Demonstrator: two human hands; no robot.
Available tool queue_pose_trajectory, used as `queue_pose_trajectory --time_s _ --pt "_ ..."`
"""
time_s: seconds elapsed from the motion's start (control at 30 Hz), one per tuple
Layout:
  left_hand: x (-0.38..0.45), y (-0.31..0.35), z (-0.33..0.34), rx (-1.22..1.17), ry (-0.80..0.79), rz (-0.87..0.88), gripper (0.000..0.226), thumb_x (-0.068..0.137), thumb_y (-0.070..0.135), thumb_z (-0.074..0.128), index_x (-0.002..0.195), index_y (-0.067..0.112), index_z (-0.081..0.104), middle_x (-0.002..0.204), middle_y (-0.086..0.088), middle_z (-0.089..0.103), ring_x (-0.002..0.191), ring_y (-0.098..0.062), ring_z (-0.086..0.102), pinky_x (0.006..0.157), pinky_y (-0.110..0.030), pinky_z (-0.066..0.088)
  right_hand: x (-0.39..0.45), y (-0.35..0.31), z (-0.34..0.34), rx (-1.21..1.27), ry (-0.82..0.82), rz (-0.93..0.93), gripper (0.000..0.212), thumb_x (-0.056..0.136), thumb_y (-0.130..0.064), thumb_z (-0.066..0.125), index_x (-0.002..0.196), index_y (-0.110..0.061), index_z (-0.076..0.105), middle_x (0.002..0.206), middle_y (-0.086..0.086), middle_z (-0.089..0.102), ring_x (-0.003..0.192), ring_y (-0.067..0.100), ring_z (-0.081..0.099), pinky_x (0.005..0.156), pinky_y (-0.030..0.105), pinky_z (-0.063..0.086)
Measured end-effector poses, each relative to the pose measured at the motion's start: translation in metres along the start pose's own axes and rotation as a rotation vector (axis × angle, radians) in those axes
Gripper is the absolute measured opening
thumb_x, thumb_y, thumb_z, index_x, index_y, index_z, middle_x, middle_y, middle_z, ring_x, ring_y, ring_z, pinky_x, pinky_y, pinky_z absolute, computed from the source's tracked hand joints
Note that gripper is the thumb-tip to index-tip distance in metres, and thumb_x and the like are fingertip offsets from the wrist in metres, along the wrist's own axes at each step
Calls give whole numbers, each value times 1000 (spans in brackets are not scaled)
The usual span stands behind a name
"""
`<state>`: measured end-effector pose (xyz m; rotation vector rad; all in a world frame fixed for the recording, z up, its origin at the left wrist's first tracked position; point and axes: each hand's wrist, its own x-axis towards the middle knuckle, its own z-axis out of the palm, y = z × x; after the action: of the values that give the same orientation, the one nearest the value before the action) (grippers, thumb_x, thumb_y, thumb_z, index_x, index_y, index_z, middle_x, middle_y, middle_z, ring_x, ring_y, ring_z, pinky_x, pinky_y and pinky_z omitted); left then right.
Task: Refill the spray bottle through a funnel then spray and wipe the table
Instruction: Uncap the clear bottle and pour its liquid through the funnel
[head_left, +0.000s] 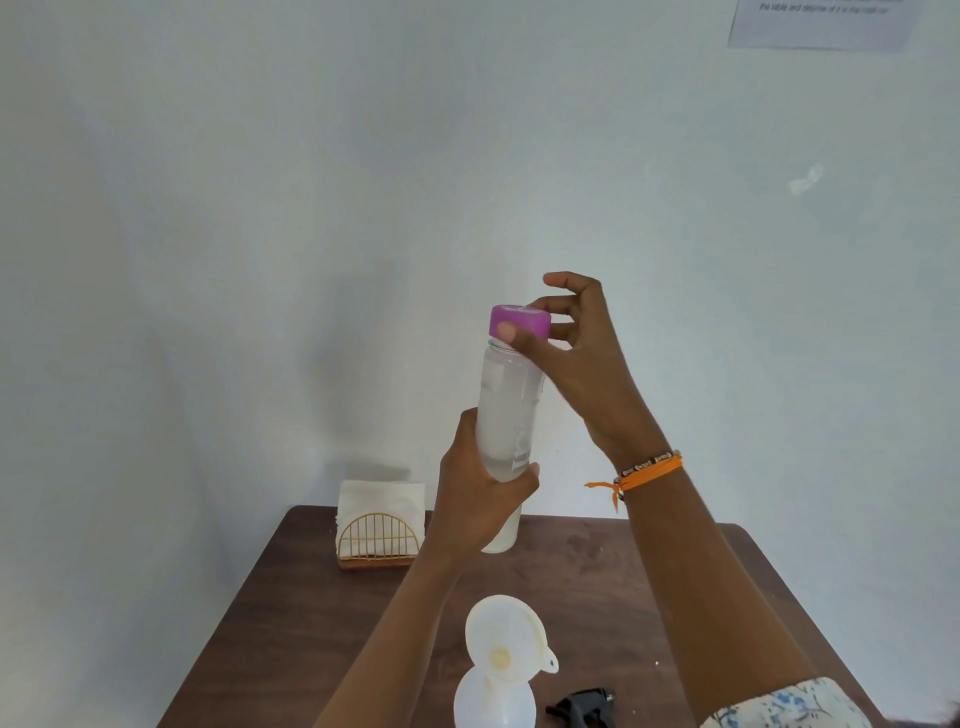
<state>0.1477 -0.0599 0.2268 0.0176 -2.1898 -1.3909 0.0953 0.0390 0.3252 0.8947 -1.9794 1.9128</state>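
I hold a clear water bottle (506, 410) upright in the air above the table. My left hand (480, 491) wraps around its lower part. Fingers and thumb of my right hand (569, 340) grip its purple cap (519, 321). At the bottom of the view a white funnel (506, 644) sits in the neck of the translucent spray bottle (493, 701) on the dark wooden table (597, 582). The black spray head (582, 706) lies on the table just right of the spray bottle.
A gold wire holder with white napkins (379, 525) stands at the table's far left corner against the pale wall. A sheet of paper (821, 23) is stuck on the wall at the upper right.
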Motion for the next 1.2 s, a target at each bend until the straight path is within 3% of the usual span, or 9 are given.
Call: queue_pose_trajectory --time_s 0.1,0.33,0.43,0.53,0.67,0.77,0.87,1.03,1.2 --pt "-1 -1 2 1 -7 -7 54 77 26 72 116 27 34 103 15 43 81 3 48 68 0 32 0 -3 3 17 8 17 60 73 -26 76 121 -24 41 102 -3 55 88 7 58 66 10 48" --pt "-1 -3 1 -2 -9 -3 54 77 25 72 109 33 30 96 23 42 82 4 49 62 4 35 5 0 -6 136 -114 36 33 88 -30 58 120 -22 55 117 5 60 111 22 56 94 30 46" --pt "-1 -3 1 -11 -2 -6 55 76 28 72 110 33 29 101 18 42 83 4 49 65 2 34 7 -3 -9 162 -108 35 26 96 -28 45 118 -22 57 118 -2 60 108 12 55 87 24 41" --pt "-3 -1 1 -26 18 -10 59 73 32 74 111 34 29 96 25 40 83 7 47 61 4 35 7 -2 -11 228 -88 58 25 97 -30 42 116 -26 57 117 -4 59 102 11 50 79 23 35" --pt "-2 0 2 -72 35 -33 62 70 37 75 110 36 29 95 27 40 85 2 49 62 1 36 3 4 -14 385 -61 95 30 98 -19 38 125 -17 51 118 1 54 98 14 50 78 22 43" --pt "-1 0 3 -112 23 -63 61 71 37 74 112 36 28 101 19 41 90 -5 49 69 -3 34 -3 11 -17 480 -22 141 29 97 -14 40 124 -15 51 119 5 51 98 20 53 82 24 50" --pt "-1 -2 5 -137 14 -54 58 74 35 71 113 35 28 95 25 40 86 -1 50 66 -4 36 -12 24 -20 487 0 201 26 96 -13 43 120 -14 53 111 4 53 91 21 56 89 29 50" --pt "0 -12 8 -166 -28 -29 54 78 30 69 116 31 30 96 26 43 88 0 52 60 -4 43 -35 58 -23 557 84 314 20 93 -11 50 113 -6 50 106 14 58 97 25 59 93 32 51" --pt "-2 -19 9 -170 -61 -30 51 80 26 68 116 27 34 96 26 46 87 8 51 66 -1 43 -68 114 -23 344 171 481 29 87 -15 60 112 -3 51 115 20 59 101 26 64 90 32 52"
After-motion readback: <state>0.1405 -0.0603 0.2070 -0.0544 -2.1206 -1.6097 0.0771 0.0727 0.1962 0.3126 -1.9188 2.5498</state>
